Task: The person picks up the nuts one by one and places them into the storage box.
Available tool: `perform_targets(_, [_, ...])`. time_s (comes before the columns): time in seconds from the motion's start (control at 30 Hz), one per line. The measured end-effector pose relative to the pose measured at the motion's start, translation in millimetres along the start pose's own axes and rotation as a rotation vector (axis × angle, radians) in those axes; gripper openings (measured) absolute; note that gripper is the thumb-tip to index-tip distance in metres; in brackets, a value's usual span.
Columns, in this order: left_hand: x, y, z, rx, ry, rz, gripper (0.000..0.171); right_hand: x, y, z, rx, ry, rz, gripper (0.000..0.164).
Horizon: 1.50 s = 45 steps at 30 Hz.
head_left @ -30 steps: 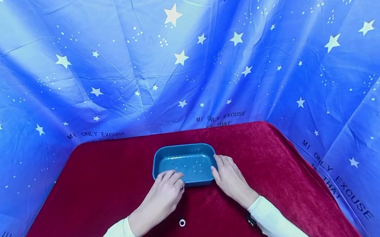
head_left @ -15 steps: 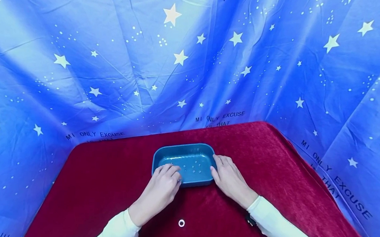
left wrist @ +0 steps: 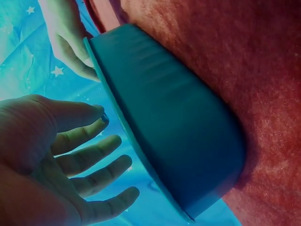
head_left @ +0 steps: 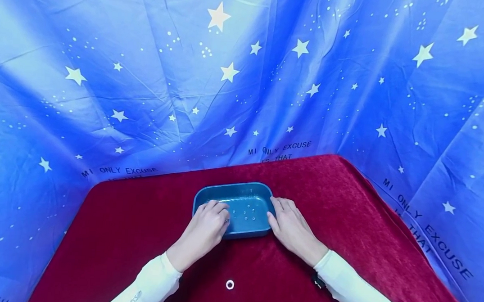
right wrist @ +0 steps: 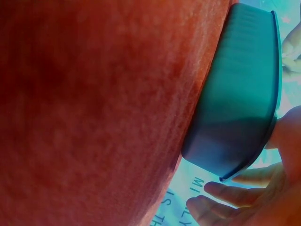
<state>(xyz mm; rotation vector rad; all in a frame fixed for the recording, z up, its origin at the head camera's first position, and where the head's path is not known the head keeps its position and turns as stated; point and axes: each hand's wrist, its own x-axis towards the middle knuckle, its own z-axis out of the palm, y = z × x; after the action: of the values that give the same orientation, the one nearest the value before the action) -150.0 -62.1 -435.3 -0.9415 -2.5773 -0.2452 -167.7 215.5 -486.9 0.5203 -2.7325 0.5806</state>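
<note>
A blue rectangular plastic container [head_left: 235, 235] with rounded corners stands on the red cloth. Several tiny shiny round pieces [head_left: 248, 206] lie scattered on its floor. Over the container's near left side hangs my left hand [head_left: 208, 221]. Its thumb and index finger pinch a small shiny metal piece [left wrist: 105, 117], mostly covered by the fingertips; the other fingers are spread. At the right end, my right hand [head_left: 293, 225] holds the rim, thumb at the near corner and fingers farther back along the edge. The right wrist view shows the thumb [right wrist: 277, 134] lapping over the rim.
A small white ring with a dark centre [head_left: 230, 284] lies on the red cloth [head_left: 133, 236] in front of the container, between the forearms. Blue star-printed curtains [head_left: 155, 97] rise behind and beside the table. A dark band [head_left: 319, 280] circles the right wrist.
My left hand has moved up and slightly left, from the container's near rim to over its left part, still pinching the small piece. The right hand stays at the right end.
</note>
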Motion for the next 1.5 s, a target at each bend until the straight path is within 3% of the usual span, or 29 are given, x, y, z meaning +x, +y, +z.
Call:
perform_targets(0.4, [16.2, -19.0, 11.6, -0.038, -0.089, 0.041, 0.012, 0, 1, 0, -0.005, 0.003, -0.003, 0.060])
perform_targets(0.57, [23.1, -19.7, 15.0, -0.036, -0.129, 0.036, 0.011, 0, 1, -1, -0.006, 0.004, -0.001, 0.059])
perform_targets(0.87, [32.6, -20.3, 26.5, -0.021, -0.266, 0.065, 0.016, -1, 2, -2, -0.003, 0.007, 0.004, 0.060])
perform_targets(1.27, [40.8, -24.1, 31.5, -0.064, -0.360, 0.079, 0.015, -3, 2, -1, -0.001, 0.002, 0.012, 0.063])
perform_targets(1.5, [42.3, -26.0, 38.2, -0.062, -0.379, 0.064, 0.017, -3, 3, -1, 0.000, -0.001, 0.008, 0.063])
